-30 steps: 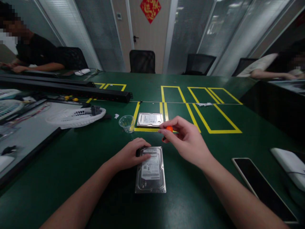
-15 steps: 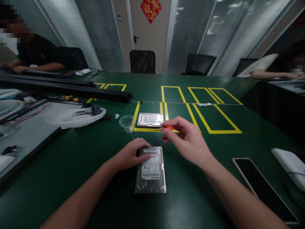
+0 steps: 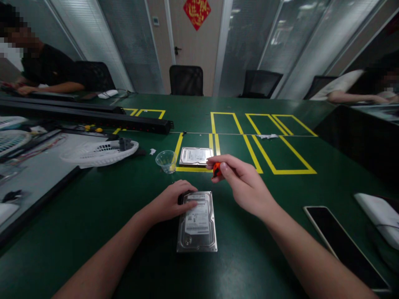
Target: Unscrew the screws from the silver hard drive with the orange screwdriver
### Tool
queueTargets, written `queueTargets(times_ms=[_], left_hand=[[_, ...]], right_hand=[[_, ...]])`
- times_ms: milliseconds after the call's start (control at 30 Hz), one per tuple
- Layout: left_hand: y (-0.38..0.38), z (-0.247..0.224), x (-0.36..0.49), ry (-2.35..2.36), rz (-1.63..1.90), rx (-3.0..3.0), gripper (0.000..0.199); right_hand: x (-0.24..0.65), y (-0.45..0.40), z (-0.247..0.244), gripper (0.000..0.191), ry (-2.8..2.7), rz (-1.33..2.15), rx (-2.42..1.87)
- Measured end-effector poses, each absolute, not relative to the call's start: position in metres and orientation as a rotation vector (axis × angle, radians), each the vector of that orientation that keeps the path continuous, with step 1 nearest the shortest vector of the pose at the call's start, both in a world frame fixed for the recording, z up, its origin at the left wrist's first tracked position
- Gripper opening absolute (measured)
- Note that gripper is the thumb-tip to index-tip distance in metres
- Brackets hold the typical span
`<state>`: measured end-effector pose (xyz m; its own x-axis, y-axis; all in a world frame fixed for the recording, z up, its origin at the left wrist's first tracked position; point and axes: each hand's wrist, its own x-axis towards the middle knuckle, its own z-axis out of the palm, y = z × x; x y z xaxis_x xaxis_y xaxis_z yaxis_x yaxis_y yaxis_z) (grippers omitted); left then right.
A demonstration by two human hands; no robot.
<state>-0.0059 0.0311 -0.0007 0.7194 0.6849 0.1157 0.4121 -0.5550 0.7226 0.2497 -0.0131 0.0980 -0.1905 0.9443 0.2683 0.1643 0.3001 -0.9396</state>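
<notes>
Green table, marked out in yellow tape. Long black bar lies across its left side. Right hand raised above the table, fingers bent, thumb and fingers pinching a small tool. Left hand at the far left corner of the near hard drive, fingers gripping it, thumb on the labelled top. Phone lies beside the right forearm. Near drive lies label up in front of the person; far hard drive beyond it, label up, by the tape. Clear cup upright, just left of the far drive. Orange-and-black tool in right-hand grasp; its tip cannot be made out.
</notes>
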Motion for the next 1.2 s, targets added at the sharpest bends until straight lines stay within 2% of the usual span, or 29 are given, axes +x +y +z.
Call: queueTargets(times_ms=[433, 633, 800, 1200], left_hand=[[0.0313, -0.0004, -0.0063, 0.817, 0.510, 2.229, 0.029], [0.0316, 0.0001, -0.0057, 0.814, 0.509, 2.240, 0.029], [0.0317, 0.0002, -0.0058, 0.819, 0.499, 2.245, 0.028], [0.0317, -0.0014, -0.0061, 0.819, 0.498, 2.237, 0.028]], right_hand=[[0.2465, -0.0166, 0.1008, 0.018, -1.549, 0.995, -1.038], [0.2481, -0.0157, 0.1014, 0.025, -1.601, 1.029, -1.029], [0.2473, -0.0155, 0.1009, 0.018, -1.545, 0.988, -1.069], [0.2477, -0.0160, 0.1007, 0.019, -1.609, 0.985, -1.036]])
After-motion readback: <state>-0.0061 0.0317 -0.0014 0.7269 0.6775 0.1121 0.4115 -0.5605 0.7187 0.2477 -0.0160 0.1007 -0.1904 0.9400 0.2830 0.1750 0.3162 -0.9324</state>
